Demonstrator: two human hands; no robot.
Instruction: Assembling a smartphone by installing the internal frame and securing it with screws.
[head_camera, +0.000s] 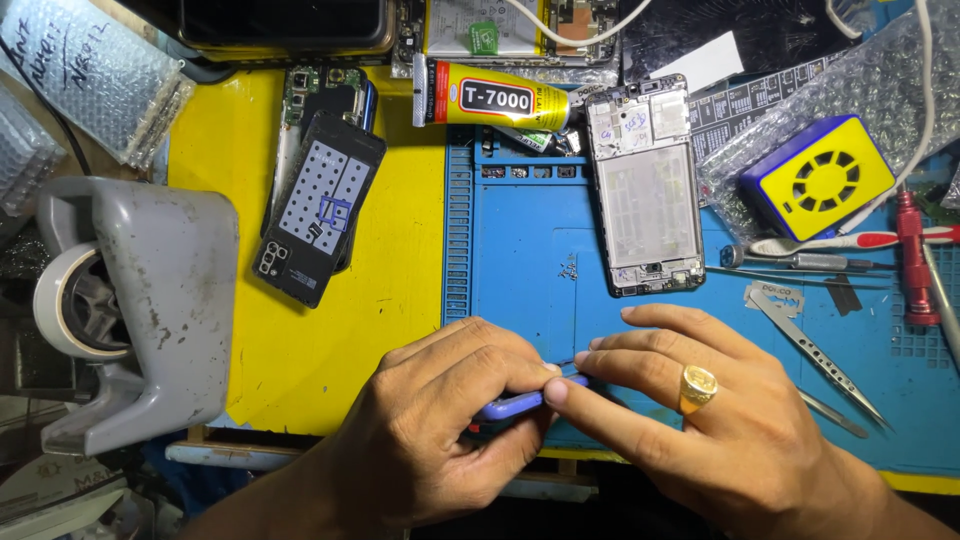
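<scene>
While my left hand (430, 430) grips a small blue-handled tool (515, 404) low on the blue mat (520, 270), my right hand (720, 420) pinches its tip. I see a yellow glue tube (490, 97) with a white label lying up top.

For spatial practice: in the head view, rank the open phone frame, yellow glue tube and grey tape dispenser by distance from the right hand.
1. Open phone frame, just above the right hand.
2. Yellow glue tube, upper middle.
3. Grey tape dispenser, far left.
</scene>
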